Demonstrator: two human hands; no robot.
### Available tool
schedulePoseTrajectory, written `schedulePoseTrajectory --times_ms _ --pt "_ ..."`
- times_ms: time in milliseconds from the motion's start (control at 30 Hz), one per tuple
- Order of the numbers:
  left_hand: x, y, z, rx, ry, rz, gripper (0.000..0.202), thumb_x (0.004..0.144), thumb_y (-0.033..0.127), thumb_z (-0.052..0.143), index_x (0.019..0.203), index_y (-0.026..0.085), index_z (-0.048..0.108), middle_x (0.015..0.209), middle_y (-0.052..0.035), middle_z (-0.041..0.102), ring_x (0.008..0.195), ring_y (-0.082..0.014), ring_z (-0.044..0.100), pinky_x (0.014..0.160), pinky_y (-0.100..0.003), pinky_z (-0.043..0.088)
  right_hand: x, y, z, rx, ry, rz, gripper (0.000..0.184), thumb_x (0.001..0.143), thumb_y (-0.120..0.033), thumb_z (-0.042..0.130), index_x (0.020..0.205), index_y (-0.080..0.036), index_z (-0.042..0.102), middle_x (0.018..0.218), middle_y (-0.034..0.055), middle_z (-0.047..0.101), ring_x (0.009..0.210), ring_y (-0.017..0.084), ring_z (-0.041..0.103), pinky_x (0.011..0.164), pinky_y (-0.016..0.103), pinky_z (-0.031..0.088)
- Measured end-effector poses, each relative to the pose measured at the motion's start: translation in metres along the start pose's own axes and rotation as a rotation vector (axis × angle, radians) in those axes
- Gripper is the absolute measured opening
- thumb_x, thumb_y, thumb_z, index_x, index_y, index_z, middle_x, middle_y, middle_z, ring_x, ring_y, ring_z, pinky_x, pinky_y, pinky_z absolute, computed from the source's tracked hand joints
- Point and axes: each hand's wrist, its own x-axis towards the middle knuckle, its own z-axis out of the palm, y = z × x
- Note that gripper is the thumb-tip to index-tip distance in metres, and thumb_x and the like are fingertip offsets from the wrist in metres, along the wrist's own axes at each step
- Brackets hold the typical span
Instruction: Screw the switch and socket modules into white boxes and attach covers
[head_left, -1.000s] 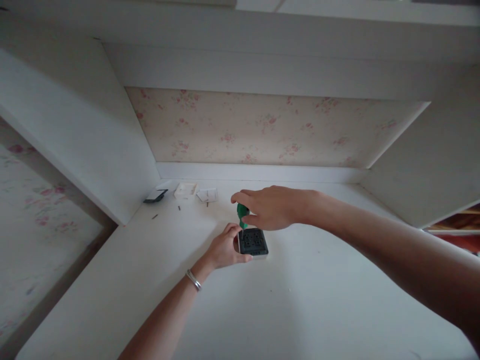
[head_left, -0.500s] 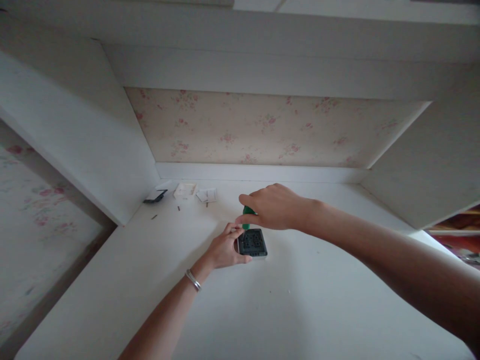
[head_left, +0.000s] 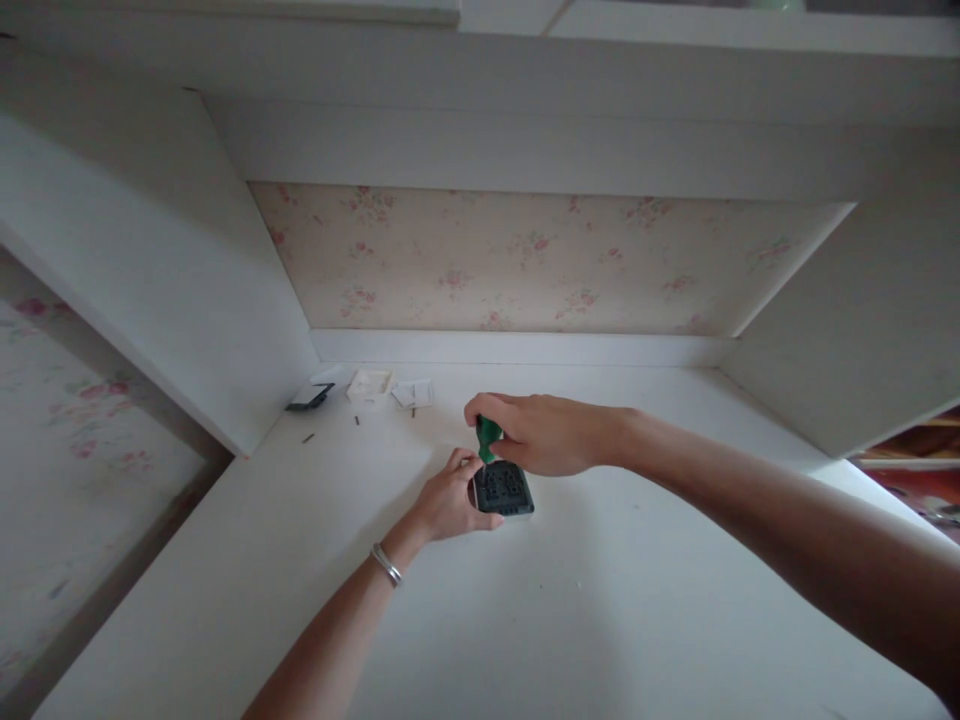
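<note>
Right hand (head_left: pixel 546 434) has dipped slightly, curled around the green screwdriver (head_left: pixel 487 433).

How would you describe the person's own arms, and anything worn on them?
The left grip and right grip are ungloved, the visible forearms sleeveless. A shiny silver, metal-looking, double-banded bracelet circles the left wrist; the right wrist is bare.
</note>
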Motion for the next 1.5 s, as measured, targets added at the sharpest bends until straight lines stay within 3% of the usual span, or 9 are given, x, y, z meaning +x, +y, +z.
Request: schedulePoseTrajectory --times_ms 133,300,433,567,767,967,1100,1233,1500 --pt "0.000 -0.002 0.001 0.025 0.002 -0.020 0.067 0.054 0.046 0.079 0.111 0.022 0.053 0.118 -0.0056 0.047 0.098 -0.0248 0.057 0.080 -0.034 0.050 0.001 -0.001 -0.001 -0.188 0.053 0.110 0.042 0.088 -0.054 0.041 0.111 -0.019 0.049 0.097 0.0106 0.067 0.079 0.026 0.062 0.060 0.032 0.037" --pt "0.000 -0.002 0.001 0.008 -0.003 -0.014 0.064 0.055 0.047 0.078 0.109 0.023 0.054 0.117 -0.0044 0.047 0.096 -0.0238 0.058 0.079 -0.033 0.050 0.003 -0.003 -0.004 -0.077 0.016 0.005 0.040 0.091 -0.043 0.037 0.127 -0.025 0.040 0.121 0.0101 0.059 0.083 0.022 0.064 0.061 0.030 0.039" --pt "0.001 -0.003 0.002 -0.022 -0.001 0.002 0.071 0.053 0.046 0.080 0.114 0.024 0.052 0.119 -0.0049 0.046 0.101 -0.0242 0.055 0.087 -0.034 0.048 0.005 -0.005 -0.008 -0.231 0.011 0.172 0.050 0.088 -0.059 0.035 0.110 -0.018 0.053 0.097 0.0150 0.067 0.086 0.031 0.063 0.064 0.036 0.040" --pt "0.001 -0.006 0.002 -0.048 0.002 0.023 0.072 0.054 0.044 0.080 0.118 0.025 0.051 0.120 -0.0043 0.046 0.102 -0.0231 0.055 0.093 -0.034 0.045 0.007 -0.007 -0.014 -0.039 -0.112 0.051 0.044 0.088 -0.044 0.043 0.128 -0.025 0.039 0.122 0.0104 0.059 0.082 0.021 0.063 0.062 0.030 0.041" --pt "0.001 -0.007 0.003 -0.064 -0.015 0.016 0.076 0.055 0.045 0.080 0.122 0.024 0.051 0.122 -0.0051 0.043 0.103 -0.0232 0.054 0.093 -0.033 0.046 0.012 -0.003 -0.014 -0.308 -0.034 0.152 0.051 0.084 -0.061 0.040 0.110 -0.018 0.054 0.098 0.0150 0.065 0.082 0.031 0.062 0.059 0.034 0.038" --pt "-0.002 -0.009 0.004 -0.066 -0.008 0.036 0.075 0.057 0.046 0.079 0.123 0.024 0.050 0.118 -0.0046 0.044 0.104 -0.0219 0.054 0.094 -0.032 0.045 0.013 0.004 -0.006 -0.153 -0.106 0.009 0.036 0.086 -0.038 0.050 0.118 -0.023 0.047 0.114 0.0092 0.060 0.076 0.019 0.061 0.060 0.029 0.039" --pt "-0.003 -0.012 0.006 -0.052 0.015 0.068 0.076 0.058 0.046 0.078 0.124 0.023 0.050 0.116 -0.0046 0.045 0.105 -0.0216 0.053 0.099 -0.032 0.042 0.018 0.002 -0.006 -0.299 -0.055 0.216 0.054 0.080 -0.060 0.051 0.112 -0.018 0.054 0.096 0.0124 0.065 0.082 0.028 0.061 0.065 0.035 0.039" --pt "-0.003 -0.014 0.008 -0.057 0.024 0.071 0.075 0.058 0.047 0.078 0.123 0.022 0.051 0.117 -0.0046 0.044 0.103 -0.0216 0.054 0.097 -0.032 0.043 0.020 -0.001 -0.007 -0.144 -0.133 0.151 0.058 0.081 -0.056 0.054 0.127 -0.024 0.043 0.100 0.0078 0.066 0.077 0.022 0.061 0.063 0.031 0.040" --pt "-0.003 -0.015 0.006 -0.055 0.010 0.064 0.078 0.057 0.053 0.077 0.125 0.026 0.050 0.120 -0.0044 0.043 0.106 -0.0224 0.054 0.098 -0.033 0.043 0.024 0.004 -0.006 -0.244 -0.090 0.247 0.060 0.077 -0.066 0.049 0.119 -0.024 0.052 0.089 0.0086 0.068 0.078 0.026 0.062 0.064 0.034 0.038"
